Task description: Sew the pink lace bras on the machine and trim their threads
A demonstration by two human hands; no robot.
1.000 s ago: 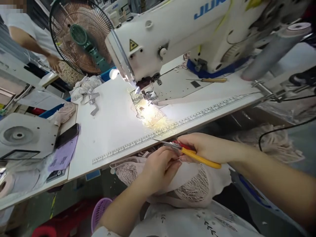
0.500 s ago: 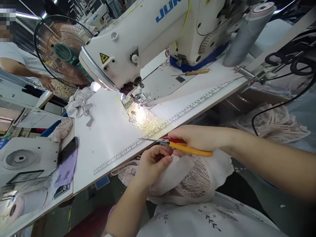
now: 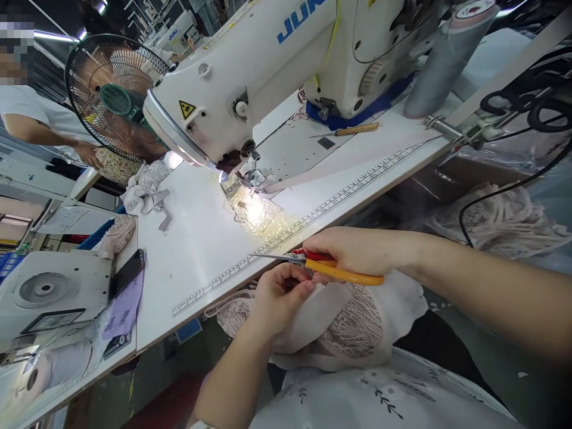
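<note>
Below the white desk edge, the right hand grips yellow-handled scissors while the left hand pinches pink lace fabric.

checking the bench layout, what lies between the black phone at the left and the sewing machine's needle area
In the head view, only bare white tabletop lies between the flat black phone and the needle area of the white sewing machine; grey-white fabric scraps sit further back.
</note>
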